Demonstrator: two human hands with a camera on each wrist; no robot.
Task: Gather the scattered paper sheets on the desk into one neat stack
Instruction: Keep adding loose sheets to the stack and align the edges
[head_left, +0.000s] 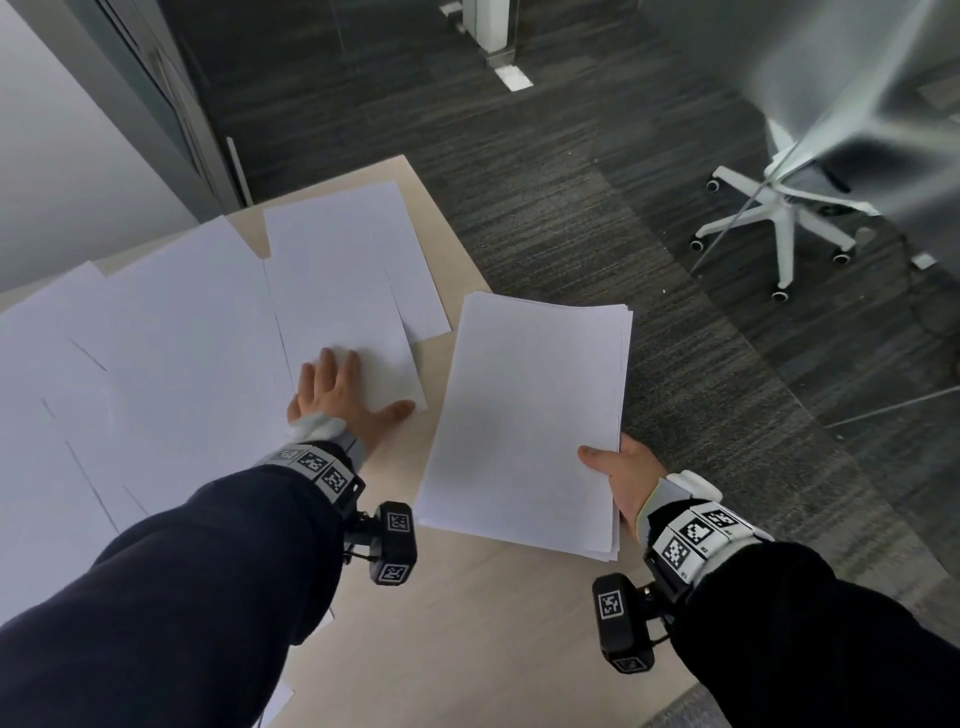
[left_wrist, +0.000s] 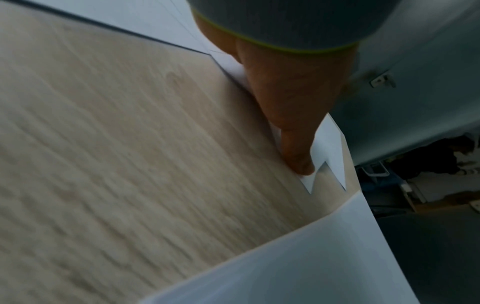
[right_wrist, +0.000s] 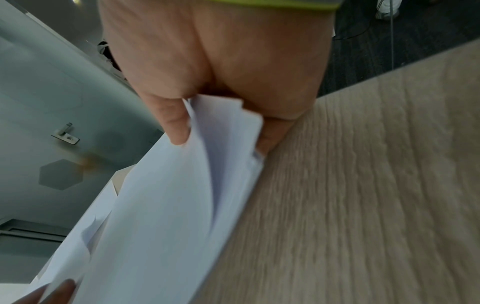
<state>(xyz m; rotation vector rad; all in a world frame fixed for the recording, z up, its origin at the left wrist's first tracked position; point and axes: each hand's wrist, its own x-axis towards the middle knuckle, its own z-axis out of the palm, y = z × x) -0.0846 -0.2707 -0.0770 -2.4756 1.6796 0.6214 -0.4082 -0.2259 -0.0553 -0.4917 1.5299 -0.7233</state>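
Note:
My right hand (head_left: 615, 475) grips a stack of white sheets (head_left: 524, 421) by its near right edge, thumb on top and fingers beneath, partly past the desk's right edge. The right wrist view shows the thumb (right_wrist: 176, 125) pinching that stack (right_wrist: 161, 216) just above the wood. My left hand (head_left: 340, 392) lies flat with fingers spread on a loose white sheet (head_left: 337, 291); its thumb (left_wrist: 296, 148) presses that sheet's near corner (left_wrist: 309, 181). More loose sheets (head_left: 130, 364) overlap across the desk's left side.
The light wood desk (head_left: 467, 623) is bare near me and ends at the right over dark carpet (head_left: 571, 156). A white swivel chair base (head_left: 779, 228) stands at the far right. A grey wall and a door frame (head_left: 171, 104) run along the left.

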